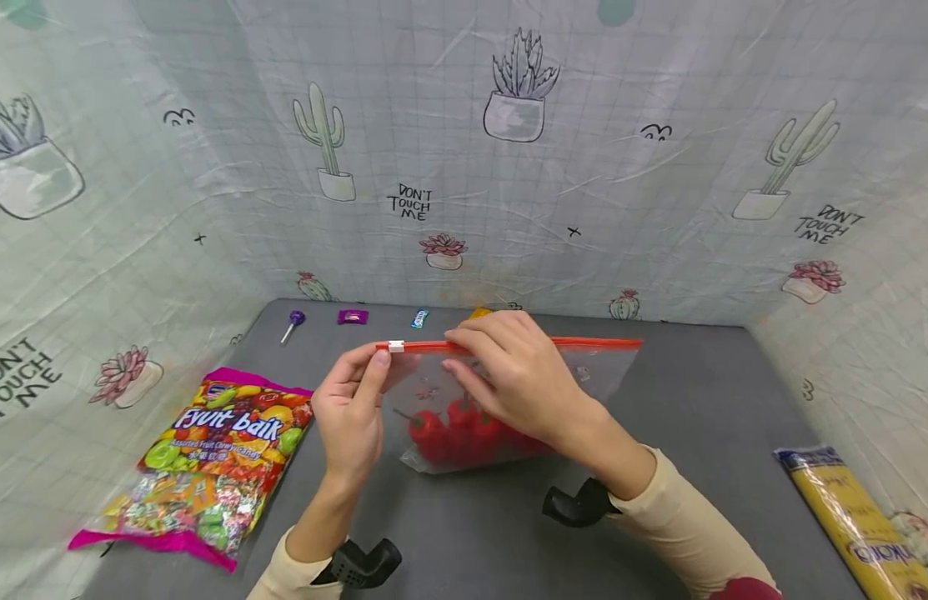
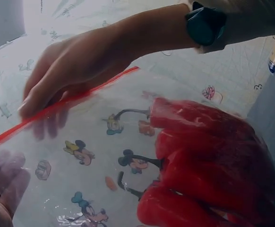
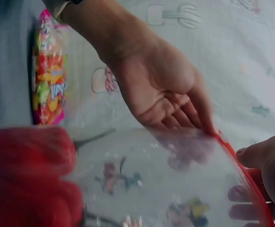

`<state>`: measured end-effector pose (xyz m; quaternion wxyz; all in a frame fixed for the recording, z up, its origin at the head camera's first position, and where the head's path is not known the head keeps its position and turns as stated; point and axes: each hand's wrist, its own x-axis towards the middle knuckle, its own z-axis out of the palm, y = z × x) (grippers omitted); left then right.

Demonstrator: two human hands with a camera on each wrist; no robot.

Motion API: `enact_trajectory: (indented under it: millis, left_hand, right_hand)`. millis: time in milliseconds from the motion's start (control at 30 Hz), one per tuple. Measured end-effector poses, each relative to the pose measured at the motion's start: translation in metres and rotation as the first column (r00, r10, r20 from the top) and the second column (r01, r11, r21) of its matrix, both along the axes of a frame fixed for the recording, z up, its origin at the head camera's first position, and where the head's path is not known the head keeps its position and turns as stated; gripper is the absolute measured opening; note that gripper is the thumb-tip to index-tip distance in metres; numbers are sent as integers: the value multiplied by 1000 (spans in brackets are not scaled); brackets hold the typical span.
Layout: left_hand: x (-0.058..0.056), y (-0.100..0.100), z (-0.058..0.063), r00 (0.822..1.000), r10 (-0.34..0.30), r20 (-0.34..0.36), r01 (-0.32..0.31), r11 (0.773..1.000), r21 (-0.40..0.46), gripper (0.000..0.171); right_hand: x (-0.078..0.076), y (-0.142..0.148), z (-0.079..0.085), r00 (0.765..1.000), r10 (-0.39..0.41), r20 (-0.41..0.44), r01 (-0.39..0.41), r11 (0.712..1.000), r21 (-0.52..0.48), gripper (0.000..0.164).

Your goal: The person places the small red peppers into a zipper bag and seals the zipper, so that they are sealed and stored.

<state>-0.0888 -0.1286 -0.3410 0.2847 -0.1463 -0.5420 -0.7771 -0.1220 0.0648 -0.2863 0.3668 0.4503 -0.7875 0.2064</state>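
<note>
A clear slider zip bag (image 1: 426, 387) with cartoon prints hangs upright above the dark table. Several red peppers (image 2: 208, 161) with dark stems lie in its bottom. Its red zip strip (image 1: 599, 342) runs straight across the top, and the white slider (image 1: 396, 346) sits near the left end. My left hand (image 1: 351, 417) pinches the top left corner right beside the slider, its thumb in front and fingers behind the film. With thumb and fingers on either side of the strip, my right hand (image 1: 519, 375) grips it near the middle.
A fruit candy bag (image 1: 223, 458) lies at left on the table (image 1: 464, 550). Along the back are a purple lollipop (image 1: 296, 318), a purple wrapped candy (image 1: 353, 317) and a small blue-white wrapper (image 1: 419, 317). A yellow packet (image 1: 857, 517) lies at right. Printed sheeting (image 1: 464, 150) encloses the table.
</note>
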Motion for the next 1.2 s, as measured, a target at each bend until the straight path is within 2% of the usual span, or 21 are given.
enact_trajectory:
  millis: [67,200,367,433,500,633,767,967,1200]
  left_hand:
    - [1,0,0,1000,12,-15,-13,1000,-15,18]
    - [2,-1,0,999,31,-43,-32,999,-35,17]
    - [2,0,1,992,-5,-124,3,1000,-14,17]
    - [2,-1,1,988,5,-154,-7,1000,-16,16]
    - [1,-2,1,984,36,-172,-41,999,-26,15]
    - [1,-4,-1,974,142,-176,-158,984,-84,10]
    - [3,-4,-3,957,214,-195,-240,964,-117,7]
    - [6,-3,-1,941,275,-197,-303,943,-136,5]
    - [5,-8,4,943,300,-142,-313,947,-78,7]
  right_hand:
    - [-1,-15,1,1000,-5,-3,5,1000,25,25]
    - [-4,-36,3,1000,2,-24,-2,1000,9,19]
    - [-3,-46,5,1000,25,-15,-26,1000,-5,11]
    - [-2,-47,5,999,37,-3,-37,999,-1,11]
    - [0,-47,6,999,50,15,-50,999,5,10]
    - [2,-47,8,996,72,42,-73,997,29,11]
    - [5,-44,9,996,84,22,-84,996,43,11]
    - [8,-32,11,997,81,-20,-80,996,49,11]
    - [9,0,10,997,75,-17,-74,997,20,7]
